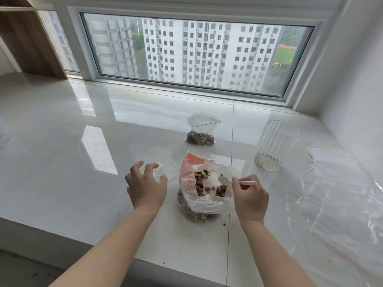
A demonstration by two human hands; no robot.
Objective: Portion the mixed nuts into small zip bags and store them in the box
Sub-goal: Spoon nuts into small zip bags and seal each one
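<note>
— While the left hand [146, 186] is hovering with its grip spread and fingers curved over an empty little zip bag [165, 169], what is the right hand [249, 198] doing?

— It is pinching the handle of a white plastic spoon [228, 181], and the bowl of the spoon is sitting at the mouth of the big bag of mixed nuts [200, 192], which is slumping on the bench [62, 162] between the two hands.

— How is that empty bag likely to behave?

— I am judging it as almost weightless, limp and slick; it is lying flat on a glossy top, so it is probably going to slide rather than lift. Pinching one wall just under the zip strip and peeling it open looks the safest hold.

— And the nuts?

— They are loose and hard, so they are apt to roll off a shallow spoon; the big bag is soft and is sagging open, so its rim needs steadying.

— Anything already done?

— One filled bag [200, 131] is standing farther back, near the window. More empty bags [342, 195] are lying to the right, beside a clear ribbed jar [273, 145]. I cannot tell which item is the storage box.
</note>
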